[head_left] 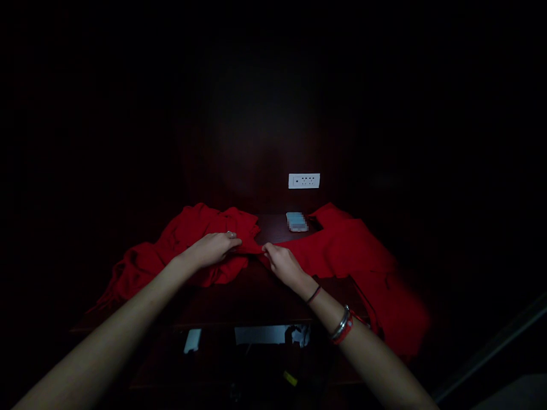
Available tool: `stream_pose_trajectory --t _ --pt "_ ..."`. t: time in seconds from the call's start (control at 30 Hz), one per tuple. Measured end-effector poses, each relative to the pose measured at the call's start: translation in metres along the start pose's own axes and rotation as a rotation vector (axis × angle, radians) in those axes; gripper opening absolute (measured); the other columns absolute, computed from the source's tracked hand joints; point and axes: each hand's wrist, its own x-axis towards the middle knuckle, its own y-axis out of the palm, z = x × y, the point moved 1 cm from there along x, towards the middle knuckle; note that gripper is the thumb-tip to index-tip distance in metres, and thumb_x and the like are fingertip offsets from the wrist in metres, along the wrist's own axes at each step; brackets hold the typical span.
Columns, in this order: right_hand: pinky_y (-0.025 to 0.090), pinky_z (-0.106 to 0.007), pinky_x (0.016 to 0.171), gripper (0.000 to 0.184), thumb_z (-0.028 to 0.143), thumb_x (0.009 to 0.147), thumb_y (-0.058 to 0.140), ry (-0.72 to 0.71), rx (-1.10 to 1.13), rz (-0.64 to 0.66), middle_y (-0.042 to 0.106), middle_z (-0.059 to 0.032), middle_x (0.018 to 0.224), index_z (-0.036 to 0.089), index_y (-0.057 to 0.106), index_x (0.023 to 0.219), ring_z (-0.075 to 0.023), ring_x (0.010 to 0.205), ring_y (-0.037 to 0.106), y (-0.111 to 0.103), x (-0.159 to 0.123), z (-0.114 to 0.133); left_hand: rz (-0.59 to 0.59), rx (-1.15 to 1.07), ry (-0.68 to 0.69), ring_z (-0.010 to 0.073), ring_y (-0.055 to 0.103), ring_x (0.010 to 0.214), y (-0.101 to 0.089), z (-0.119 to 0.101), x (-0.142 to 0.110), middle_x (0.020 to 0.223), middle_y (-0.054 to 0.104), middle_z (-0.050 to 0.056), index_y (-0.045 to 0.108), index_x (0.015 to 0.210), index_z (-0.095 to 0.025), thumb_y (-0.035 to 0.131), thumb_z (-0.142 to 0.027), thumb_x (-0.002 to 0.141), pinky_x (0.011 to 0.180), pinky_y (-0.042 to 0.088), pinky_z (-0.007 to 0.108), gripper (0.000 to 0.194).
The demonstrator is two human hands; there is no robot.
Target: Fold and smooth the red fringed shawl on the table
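A long red cloth with a fringed end (342, 245), like a scarf or shawl, lies across a dark wooden table (256, 299). Its left part is bunched in loose folds, while the right part spreads flatter and hangs over the table's right front. My left hand (216, 248), with a ring on it, is closed on the cloth near the middle. Just to its right, my right hand (284, 263) pinches the same edge between thumb and fingers. A short stretch of cloth runs between the two hands.
A phone-like flat object (297, 221), blurred out, lies at the back of the table. A white socket plate (304, 181) is on the dark wall behind. Below the tabletop are a pale item (192, 340) and a yellow label (290, 378). The surroundings are very dark.
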Motion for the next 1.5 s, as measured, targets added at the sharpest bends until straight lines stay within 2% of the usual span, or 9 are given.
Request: stream_pose_trajectory --t 0.2,0.4,0.53,0.67,0.77,1.0,1.17,1.33,1.5 --pt "0.034 -0.019 0.058 0.012 0.018 0.081 0.042 0.008 0.063 -0.026 0.058 -0.0046 0.075 0.016 0.053 0.078 -0.0115 0.067 0.052 -0.004 -0.003 -0.002 0.074 -0.019 -0.009 0.0156 0.055 0.072 0.005 0.002 -0.009 0.081 0.057 0.005 0.054 0.088 -0.019 0.033 -0.016 0.079 0.055 0.04 0.022 0.023" --pt "0.036 -0.02 0.062 0.008 0.016 0.079 0.046 0.034 0.127 -0.065 0.058 -0.0035 0.077 0.015 0.054 0.081 -0.0116 0.07 0.052 -0.003 0.001 -0.004 0.076 -0.02 -0.16 0.0169 0.056 0.075 0.005 -0.003 -0.015 0.087 0.059 0.006 0.051 0.094 -0.02 0.035 -0.011 0.076 0.056 0.04 0.023 0.026" --pt "0.036 -0.021 0.065 0.015 0.018 0.08 0.044 0.04 0.087 -0.031 0.059 -0.0045 0.082 0.016 0.058 0.086 -0.0124 0.074 0.052 -0.003 0.005 -0.005 0.017 -0.03 -0.214 0.0172 0.056 0.076 -0.002 -0.012 -0.011 0.087 0.059 0.006 0.049 0.09 -0.019 0.031 -0.012 0.077 0.058 0.041 0.025 0.024" --pt "0.036 -0.021 0.064 0.018 0.021 0.081 0.044 0.058 0.05 -0.048 0.058 -0.0039 0.076 0.015 0.06 0.08 -0.0121 0.071 0.052 -0.01 0.006 -0.009 0.015 0.001 -0.288 0.0181 0.057 0.074 -0.007 -0.015 -0.008 0.086 0.059 0.007 0.047 0.095 -0.019 0.031 -0.01 0.077 0.058 0.042 0.026 0.026" --pt "0.036 -0.021 0.064 0.017 0.021 0.08 0.044 0.06 0.035 -0.064 0.058 -0.0038 0.075 0.015 0.059 0.077 -0.012 0.07 0.052 -0.016 0.006 -0.015 0.033 0.038 -0.294 0.0191 0.058 0.076 0.0 -0.012 -0.011 0.089 0.058 0.008 0.047 0.098 -0.018 0.028 -0.007 0.077 0.059 0.044 0.027 0.03" --pt "0.037 -0.022 0.064 0.014 0.021 0.079 0.046 0.085 -0.032 0.137 0.057 -0.0047 0.078 0.016 0.059 0.079 -0.0136 0.073 0.052 -0.014 0.0 -0.019 -0.014 -0.048 -0.241 0.017 0.055 0.088 0.021 -0.01 -0.019 0.107 0.049 0.01 0.048 0.1 -0.018 0.031 -0.006 0.076 0.071 0.045 0.026 0.032" --pt "0.037 -0.025 0.075 0.028 0.025 0.075 0.052 -0.011 -0.059 0.022 0.053 -0.0058 0.096 0.018 0.053 0.102 -0.0152 0.089 0.048 -0.008 0.004 0.006 -0.036 -0.055 -0.208 0.0178 0.054 0.088 0.007 -0.023 -0.017 0.104 0.052 0.008 0.047 0.102 -0.018 0.031 -0.005 0.074 0.069 0.045 0.027 0.035" --pt "0.037 -0.025 0.071 0.018 0.023 0.081 0.042 -0.077 -0.121 -0.013 0.056 -0.005 0.082 0.017 0.058 0.087 -0.0153 0.08 0.049 -0.006 0.014 0.023 -0.083 -0.02 -0.275 0.0177 0.056 0.079 -0.004 -0.029 -0.017 0.095 0.054 0.007 0.047 0.096 -0.018 0.029 -0.013 0.079 0.061 0.045 0.027 0.025" --pt "0.038 -0.023 0.067 0.02 0.021 0.082 0.04 -0.01 -0.102 -0.075 0.057 -0.0051 0.081 0.018 0.059 0.086 -0.0147 0.076 0.051 -0.015 0.014 0.017 -0.035 -0.021 -0.343 0.0189 0.056 0.08 0.011 -0.023 -0.023 0.1 0.053 0.008 0.047 0.099 -0.019 0.029 -0.024 0.082 0.063 0.045 0.029 0.024"
